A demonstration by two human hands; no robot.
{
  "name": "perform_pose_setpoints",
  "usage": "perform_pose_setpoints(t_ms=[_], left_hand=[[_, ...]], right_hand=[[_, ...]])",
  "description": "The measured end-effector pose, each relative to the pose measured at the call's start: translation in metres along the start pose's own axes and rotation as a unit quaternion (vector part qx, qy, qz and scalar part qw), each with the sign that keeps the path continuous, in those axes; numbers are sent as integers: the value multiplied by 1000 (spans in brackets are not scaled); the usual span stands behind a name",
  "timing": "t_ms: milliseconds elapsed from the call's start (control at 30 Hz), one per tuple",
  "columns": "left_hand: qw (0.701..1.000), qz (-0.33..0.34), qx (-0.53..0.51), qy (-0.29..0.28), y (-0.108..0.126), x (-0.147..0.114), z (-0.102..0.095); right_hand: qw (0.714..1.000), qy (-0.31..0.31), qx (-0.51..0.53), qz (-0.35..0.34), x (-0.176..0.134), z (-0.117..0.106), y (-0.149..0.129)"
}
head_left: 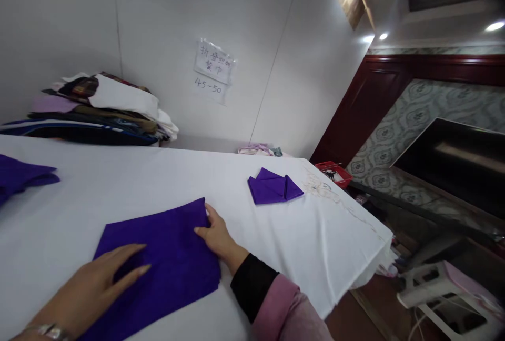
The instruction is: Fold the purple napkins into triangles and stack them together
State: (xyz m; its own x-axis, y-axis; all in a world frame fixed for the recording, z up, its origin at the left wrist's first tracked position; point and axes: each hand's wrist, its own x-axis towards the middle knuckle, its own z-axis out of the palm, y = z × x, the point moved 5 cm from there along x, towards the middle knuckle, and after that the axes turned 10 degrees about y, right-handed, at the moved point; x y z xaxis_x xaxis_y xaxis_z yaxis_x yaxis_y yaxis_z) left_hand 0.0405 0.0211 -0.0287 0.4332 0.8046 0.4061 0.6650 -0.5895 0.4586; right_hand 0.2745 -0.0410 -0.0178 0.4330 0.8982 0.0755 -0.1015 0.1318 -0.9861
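Observation:
A purple cloth napkin (177,257) lies flat on the white-covered table in front of me. My right hand (216,231) holds its right edge near the top corner, thumb on top and fingers along the side. Over the left part of the same napkin is my left hand (102,275), thumb and fingers stretched apart; whether it touches the cloth I cannot tell. Farther right rests a second purple napkin (268,188), folded into a pointed shape. At the left edge more purple cloth (23,175) lies partly out of view.
A pile of folded clothes (106,109) stands along the wall at the back left. Handwritten paper (215,62) is stuck to the grey wall. Beyond the tablecloth's (315,246) right edge are a red basket (335,172) and a white plastic stool (453,299).

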Motion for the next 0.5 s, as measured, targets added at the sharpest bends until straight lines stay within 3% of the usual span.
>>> perform_pose_setpoints(t_ms=[133, 367, 500], left_hand=[[996, 81, 36, -23, 19, -12, 15], [995, 100, 9, -12, 28, -3, 4], [992, 126, 24, 11, 25, -5, -1]], right_hand=[[999, -5, 35, 23, 1, 0, -2], [999, 11, 45, 14, 4, -2, -1], [999, 42, -20, -18, 7, -7, 1]])
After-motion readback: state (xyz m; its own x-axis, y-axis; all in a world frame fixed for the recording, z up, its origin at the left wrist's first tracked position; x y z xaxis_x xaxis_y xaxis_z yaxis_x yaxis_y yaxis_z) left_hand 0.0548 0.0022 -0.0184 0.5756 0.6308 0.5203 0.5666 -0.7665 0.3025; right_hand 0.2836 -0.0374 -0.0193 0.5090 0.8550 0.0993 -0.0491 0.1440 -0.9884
